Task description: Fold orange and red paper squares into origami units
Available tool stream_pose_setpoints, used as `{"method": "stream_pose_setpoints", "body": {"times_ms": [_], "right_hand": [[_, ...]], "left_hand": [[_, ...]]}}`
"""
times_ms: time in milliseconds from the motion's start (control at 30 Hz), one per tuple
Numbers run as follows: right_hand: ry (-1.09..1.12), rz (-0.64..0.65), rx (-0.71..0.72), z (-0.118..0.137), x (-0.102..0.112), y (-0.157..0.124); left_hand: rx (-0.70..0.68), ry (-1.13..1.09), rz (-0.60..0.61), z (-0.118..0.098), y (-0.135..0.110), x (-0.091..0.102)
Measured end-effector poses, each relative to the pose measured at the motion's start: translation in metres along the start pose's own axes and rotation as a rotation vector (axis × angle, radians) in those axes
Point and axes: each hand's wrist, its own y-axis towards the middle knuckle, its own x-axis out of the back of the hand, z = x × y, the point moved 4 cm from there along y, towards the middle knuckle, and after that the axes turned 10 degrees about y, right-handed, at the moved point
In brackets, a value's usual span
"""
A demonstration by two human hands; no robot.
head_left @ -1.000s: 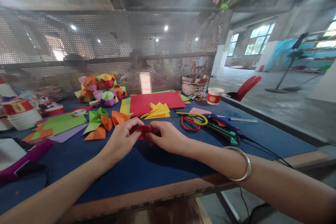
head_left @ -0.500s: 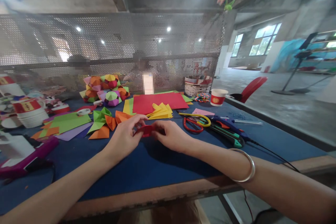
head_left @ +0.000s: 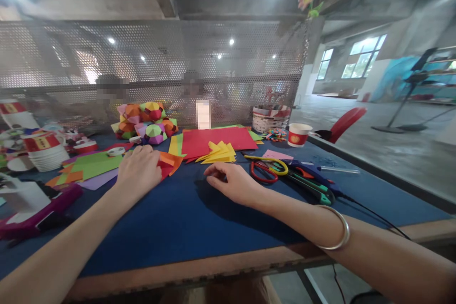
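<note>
My left hand (head_left: 138, 168) is over the folded paper pieces on the left, its fingers bent down and closed. A red folded paper piece (head_left: 164, 169) shows at its right side, and the hand appears to grip it; the fingertips are hidden. Touching that piece is an orange folded paper piece (head_left: 175, 161). My right hand (head_left: 233, 183) rests over the blue tabletop (head_left: 185, 228), thumb and forefinger apart, nothing between them. A fan of yellow folded papers (head_left: 218, 152) lies just beyond it, in front of red paper sheets (head_left: 221, 140).
Right of my right hand lie red-and-yellow-handled scissors (head_left: 265, 171), a green cutter (head_left: 313, 189) and a blue glue gun (head_left: 309, 171) with a cord. A paper cup (head_left: 298, 135) and a basket (head_left: 270, 118) stand behind. Colourful paper balls (head_left: 147, 121) sit back left.
My hands have parted. The left hand has moved left to the folded papers, taking the red piece from between both hands. My right hand has let go and stays nearly in place.
</note>
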Motion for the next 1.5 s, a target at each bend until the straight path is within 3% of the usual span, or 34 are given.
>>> {"method": "stream_pose_setpoints", "body": {"times_ms": [200, 300, 433, 567, 700, 800, 967, 1067, 1267, 1500], "right_hand": [[-0.013, -0.017, 0.010, 0.000, 0.001, 0.000], [-0.017, -0.025, 0.010, -0.001, 0.002, 0.001], [-0.019, -0.022, 0.018, -0.002, 0.003, 0.002], [-0.018, -0.016, 0.037, -0.004, 0.002, 0.002], [-0.024, -0.022, 0.052, -0.004, 0.003, 0.003], [-0.038, -0.031, 0.058, -0.004, 0.006, 0.004], [-0.065, -0.058, 0.061, -0.005, 0.013, 0.006], [-0.068, -0.074, 0.063, -0.006, 0.018, 0.008], [-0.037, -0.068, 0.065, -0.009, 0.019, 0.009], [0.066, -0.082, 0.010, -0.009, 0.021, 0.010]], "left_hand": [[-0.246, -0.021, 0.066, -0.024, -0.004, -0.019], [-0.304, -0.020, 0.131, -0.022, -0.005, -0.036], [-0.267, 0.020, 0.145, -0.001, -0.001, -0.049], [-0.238, 0.000, 0.095, 0.004, 0.001, -0.044], [-0.226, -0.109, 0.004, -0.015, 0.007, -0.027], [-0.250, -0.215, 0.009, -0.033, 0.024, -0.025], [-0.268, -0.311, 0.117, -0.055, 0.066, -0.042], [-0.256, -0.332, 0.188, -0.063, 0.078, -0.055], [-0.203, -0.330, 0.220, -0.063, 0.071, -0.056], [-0.062, -0.285, 0.132, -0.050, 0.057, -0.032]]}}
